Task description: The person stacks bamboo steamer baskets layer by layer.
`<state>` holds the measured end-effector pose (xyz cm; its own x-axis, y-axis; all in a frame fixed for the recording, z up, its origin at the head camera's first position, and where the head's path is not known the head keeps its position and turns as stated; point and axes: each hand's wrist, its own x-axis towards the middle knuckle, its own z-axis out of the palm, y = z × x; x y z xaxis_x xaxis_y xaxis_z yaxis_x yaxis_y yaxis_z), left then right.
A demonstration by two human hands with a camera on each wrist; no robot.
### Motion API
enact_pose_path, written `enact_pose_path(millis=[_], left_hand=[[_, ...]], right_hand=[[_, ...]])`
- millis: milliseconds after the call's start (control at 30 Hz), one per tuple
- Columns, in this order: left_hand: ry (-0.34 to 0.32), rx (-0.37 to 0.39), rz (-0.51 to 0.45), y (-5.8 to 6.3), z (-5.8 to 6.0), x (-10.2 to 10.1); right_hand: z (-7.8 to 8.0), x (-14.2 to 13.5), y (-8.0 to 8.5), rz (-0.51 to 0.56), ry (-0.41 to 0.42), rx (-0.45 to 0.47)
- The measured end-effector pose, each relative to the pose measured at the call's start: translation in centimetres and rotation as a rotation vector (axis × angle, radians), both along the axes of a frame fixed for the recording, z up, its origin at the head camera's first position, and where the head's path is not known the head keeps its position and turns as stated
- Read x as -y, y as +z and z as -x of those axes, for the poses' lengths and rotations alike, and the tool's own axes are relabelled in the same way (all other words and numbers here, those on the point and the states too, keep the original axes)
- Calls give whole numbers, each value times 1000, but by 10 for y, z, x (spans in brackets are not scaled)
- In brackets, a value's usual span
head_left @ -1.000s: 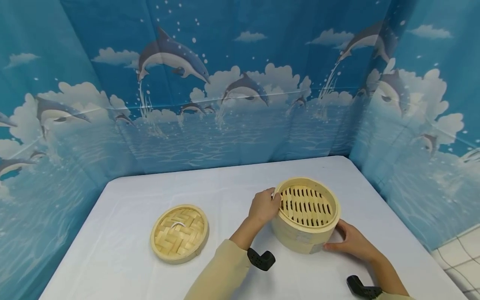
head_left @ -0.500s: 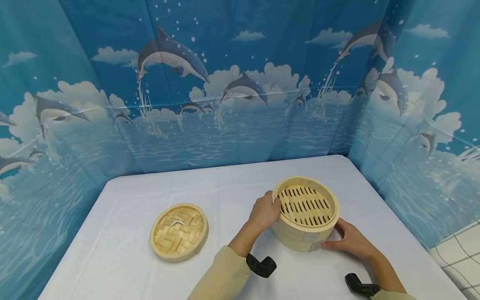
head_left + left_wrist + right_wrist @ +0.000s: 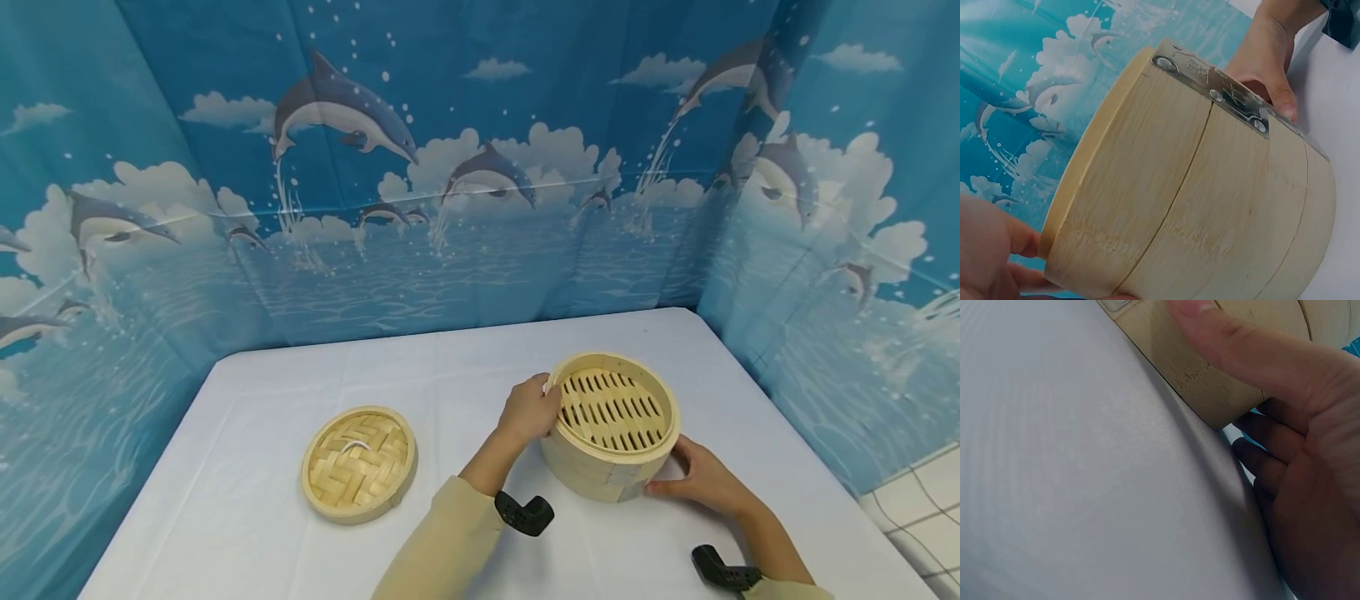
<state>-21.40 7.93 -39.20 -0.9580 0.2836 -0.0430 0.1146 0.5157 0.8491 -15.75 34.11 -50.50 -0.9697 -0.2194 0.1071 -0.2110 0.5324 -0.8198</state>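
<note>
A round bamboo steamer (image 3: 611, 471) stands on the right half of the table, its slatted rack (image 3: 611, 408) showing inside the uncovered top. At its upper left edge my left hand (image 3: 529, 408) grips the rim. Low on the right side, my right hand (image 3: 705, 479) holds the wall, thumb at the front and fingers reaching behind. The right wrist view shows that thumb (image 3: 1241, 350) across the bamboo near the base. A riveted metal strip (image 3: 1213, 87) crosses the wall in the left wrist view. Some fingertips of both hands are hidden.
The woven steamer lid (image 3: 360, 467), with a small white loop handle, lies at the left on the white-covered table (image 3: 247, 467). Dolphin-printed curtains (image 3: 480, 242) hang behind and beside the table. Each wrist wears a black device (image 3: 525, 514).
My left hand dips slightly at the rim and rises again. The right hand keeps its hold, and the steamer and lid stay practically where they were.
</note>
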Motion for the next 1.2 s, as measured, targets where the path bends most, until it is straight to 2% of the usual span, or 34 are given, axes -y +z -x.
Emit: enact_pose_path(millis=[100,200,400,500,700,1133,1200], left_hand=[[15,8,-16,0,-2,-1],[29,49,-51,0,-4,-1],[30,161,-212,-6,-8,-3],[12,145,-244,-9,-10,-3],[-7,97,-244,-11,-14,-1],[2,105,-268,-8,-20,1],[-4,95,-244,-7,-20,2]], right_hand=[[0,0,0,1,-1,-4],[0,0,-1,2,2,-4],[0,-3,-2,-9,-3,-1],[1,-3,-3,-9,-1,1],[1,-2,-3,-13,-1,6],[0,-1,-3,4,4,-24],[-1,-1,-2,7,1,-20]])
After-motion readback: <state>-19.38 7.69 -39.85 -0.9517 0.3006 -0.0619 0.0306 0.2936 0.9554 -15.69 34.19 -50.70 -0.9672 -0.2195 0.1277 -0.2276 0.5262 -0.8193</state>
